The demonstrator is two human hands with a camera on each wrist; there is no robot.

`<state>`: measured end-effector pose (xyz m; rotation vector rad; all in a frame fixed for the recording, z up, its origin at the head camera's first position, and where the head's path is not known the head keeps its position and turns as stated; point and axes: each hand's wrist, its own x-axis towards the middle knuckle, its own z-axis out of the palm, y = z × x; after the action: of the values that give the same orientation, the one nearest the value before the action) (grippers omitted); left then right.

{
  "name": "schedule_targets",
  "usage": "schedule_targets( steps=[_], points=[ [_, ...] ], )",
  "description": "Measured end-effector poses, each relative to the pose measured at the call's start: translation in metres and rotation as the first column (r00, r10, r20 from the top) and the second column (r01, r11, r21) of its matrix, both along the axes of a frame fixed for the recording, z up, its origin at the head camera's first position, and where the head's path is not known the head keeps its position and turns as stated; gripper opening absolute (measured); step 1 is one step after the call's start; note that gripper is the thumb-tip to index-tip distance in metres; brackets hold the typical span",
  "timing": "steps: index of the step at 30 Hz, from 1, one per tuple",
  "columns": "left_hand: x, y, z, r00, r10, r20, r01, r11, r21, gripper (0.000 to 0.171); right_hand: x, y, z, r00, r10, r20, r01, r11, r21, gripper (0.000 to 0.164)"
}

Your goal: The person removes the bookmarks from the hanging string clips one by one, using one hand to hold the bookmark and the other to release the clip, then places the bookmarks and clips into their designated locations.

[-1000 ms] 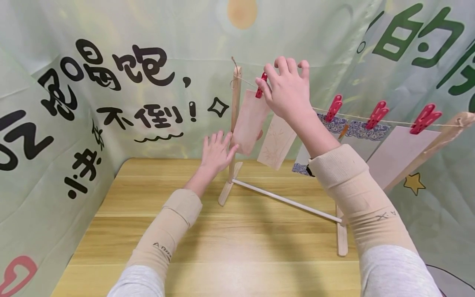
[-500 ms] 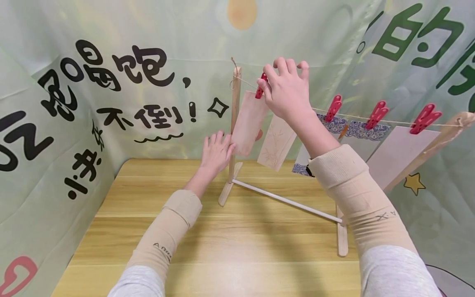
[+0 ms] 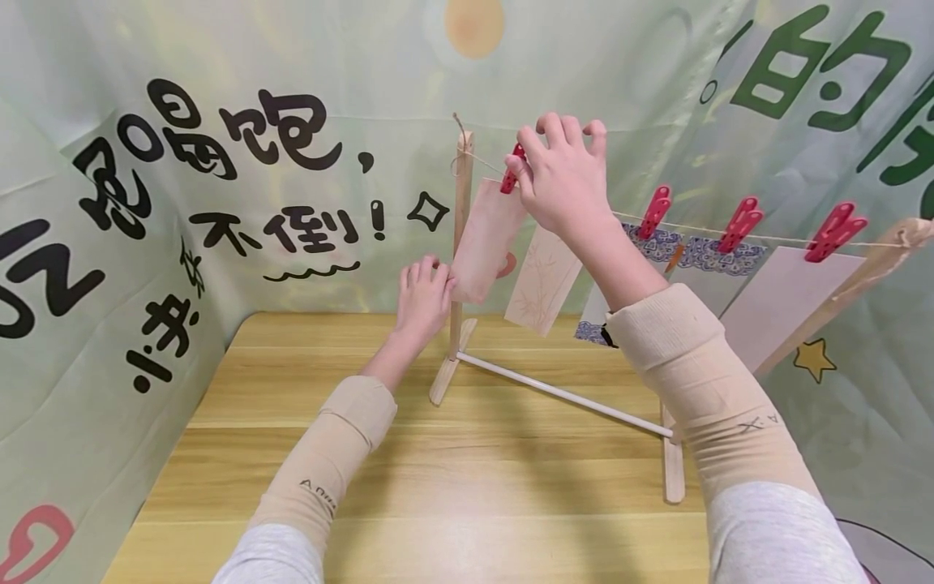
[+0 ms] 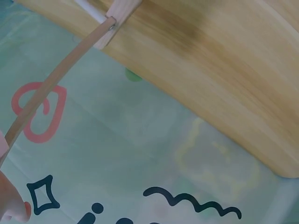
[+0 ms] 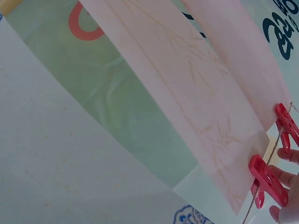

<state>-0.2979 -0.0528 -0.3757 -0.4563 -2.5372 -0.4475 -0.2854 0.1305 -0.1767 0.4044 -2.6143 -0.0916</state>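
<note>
Pink card point(image 3: 487, 243) at left hand point(image 3: 425, 298), thumb now closer to fingers point(image 3: 416, 277)

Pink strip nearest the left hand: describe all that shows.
The pink strip is a long, pale rectangle, apparently paper, faintly mottled. In the head view it hangs slanted from a string by a red clip, which the right hand holds, and overlaps a wooden post. The left hand is at its lower left edge; whether it pinches is unclear.

Pale pink paper strip point(image 3: 485, 247): hangs lengthwise, slanting down-left in head view. Red plastic clothespin point(image 3: 508, 180): clipped at strip's top edge, upright, slightly tilted.
</note>
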Motion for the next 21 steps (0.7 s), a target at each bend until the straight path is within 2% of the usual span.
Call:
schedule_targets(
  steps=[4, 7, 14, 21],
  points=[
    [-0.0005, -0.0003, -0.0012, 0.999, -0.014, -0.033, 0.015, 0.999, 0.047, 0.020, 0.0000, -0.0002, -0.0002, 1.000, 0.000, 0.003, 0.000, 1.000, -0.003, 0.038],
    [-0.0013, -0.0006, -0.0014, 0.999, -0.022, -0.032, 0.024, 0.995, 0.092, 0.020, 0.0001, -0.0009, -0.0004, 1.000, 0.005, 0.003, -0.004, 1.000, -0.011, 0.037],
    [-0.0038, -0.0004, -0.0018, 0.999, -0.042, -0.028, 0.047, 0.968, 0.245, 0.019, 0.0002, -0.0016, -0.0012, 1.000, 0.024, -0.017, -0.025, 0.998, -0.059, 0.032],
    [-0.0050, -0.0006, -0.0027, 0.997, -0.059, -0.038, 0.068, 0.953, 0.295, 0.019, -0.0004, -0.0022, -0.0022, 0.997, 0.056, -0.045, -0.060, 0.993, -0.099, 0.032]
  ],
)
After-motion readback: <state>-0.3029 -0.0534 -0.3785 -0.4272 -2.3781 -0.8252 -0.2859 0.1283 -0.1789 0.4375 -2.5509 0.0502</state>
